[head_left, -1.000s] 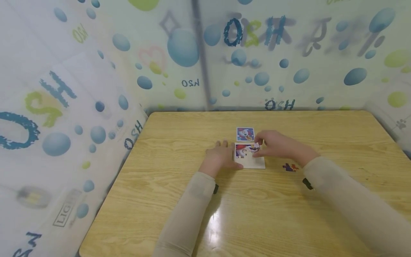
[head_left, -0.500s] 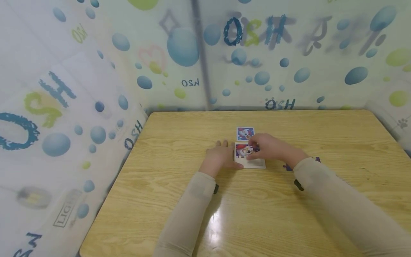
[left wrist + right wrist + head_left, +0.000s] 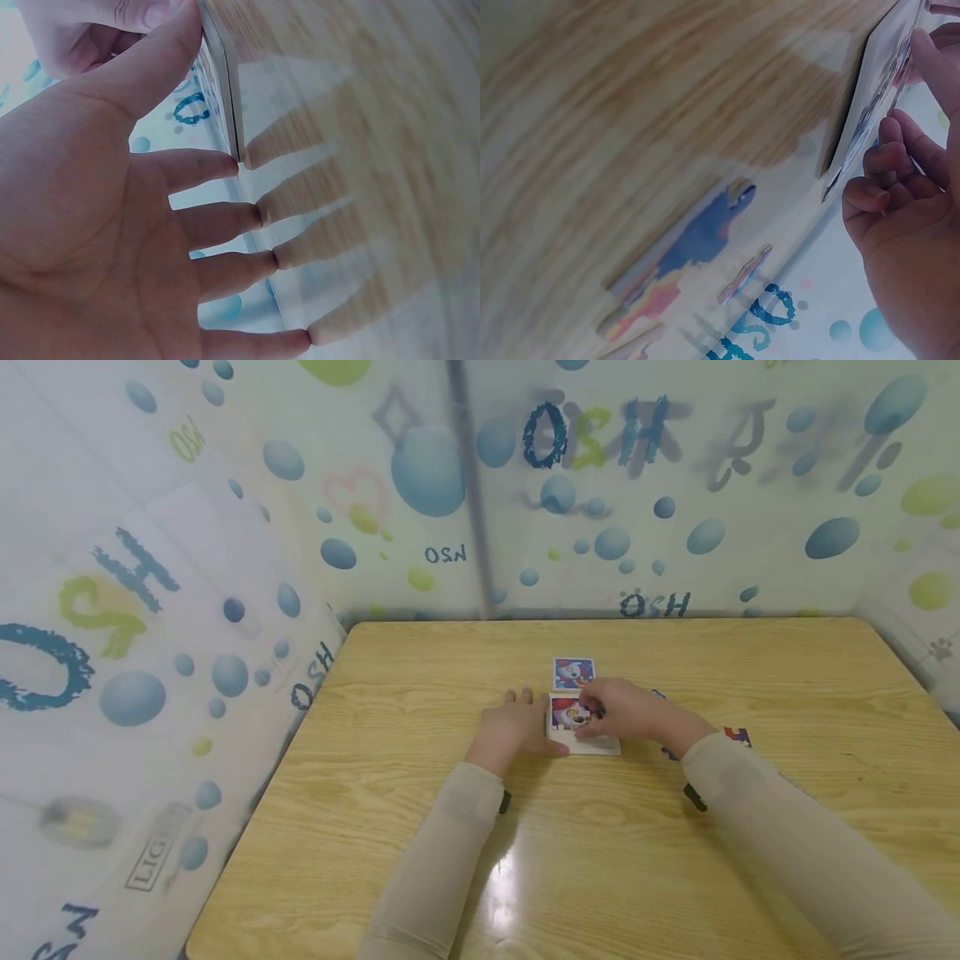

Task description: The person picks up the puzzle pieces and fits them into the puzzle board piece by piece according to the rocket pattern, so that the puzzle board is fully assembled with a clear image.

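Wall lettering (image 3: 591,437) is reading mirrored "H2O" while the left hand (image 3: 513,727), fingers (image 3: 234,274) straight, is touching a part-filled puzzle tray (image 3: 594,746) and the right hand (image 3: 636,710) is pinching a piece (image 3: 600,713).

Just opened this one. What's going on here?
A person works on a small jigsaw at a wooden table. The left hand rests against the left edge of the white puzzle board, fingers straight. The right hand is over the board, its curled fingers apparently pinching a puzzle piece. Part of the picture is filled in; the near strip shows bare. A picture card lies just beyond, and loose pieces lie to the right.
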The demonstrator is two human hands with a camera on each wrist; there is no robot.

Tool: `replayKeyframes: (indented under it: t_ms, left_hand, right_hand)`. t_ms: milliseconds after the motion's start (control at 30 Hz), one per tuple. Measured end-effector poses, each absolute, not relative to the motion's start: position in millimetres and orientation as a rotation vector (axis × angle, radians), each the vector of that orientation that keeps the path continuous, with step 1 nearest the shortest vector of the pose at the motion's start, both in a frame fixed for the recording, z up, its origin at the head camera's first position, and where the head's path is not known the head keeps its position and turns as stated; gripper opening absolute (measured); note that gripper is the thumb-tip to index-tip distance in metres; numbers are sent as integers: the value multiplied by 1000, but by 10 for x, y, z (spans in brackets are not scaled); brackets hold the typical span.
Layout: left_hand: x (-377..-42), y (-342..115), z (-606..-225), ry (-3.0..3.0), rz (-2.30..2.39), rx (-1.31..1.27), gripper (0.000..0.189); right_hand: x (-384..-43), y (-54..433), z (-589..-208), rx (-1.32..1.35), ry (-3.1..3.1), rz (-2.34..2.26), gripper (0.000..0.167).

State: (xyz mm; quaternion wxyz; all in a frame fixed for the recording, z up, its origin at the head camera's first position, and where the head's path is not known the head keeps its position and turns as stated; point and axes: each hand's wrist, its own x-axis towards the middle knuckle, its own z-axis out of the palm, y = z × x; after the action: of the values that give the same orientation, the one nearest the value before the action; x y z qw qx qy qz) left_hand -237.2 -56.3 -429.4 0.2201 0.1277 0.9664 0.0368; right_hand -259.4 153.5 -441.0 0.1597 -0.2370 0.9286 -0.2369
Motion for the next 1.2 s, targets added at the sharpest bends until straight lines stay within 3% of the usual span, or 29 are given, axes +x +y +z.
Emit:
replayKeyframes:
  t_ms: [1200]
  left_hand:
    - [-2364,-565,-4292,2679,102,356,106]
  right_hand:
    - [-2613,1513,-4448,-763,2681,-605,36]
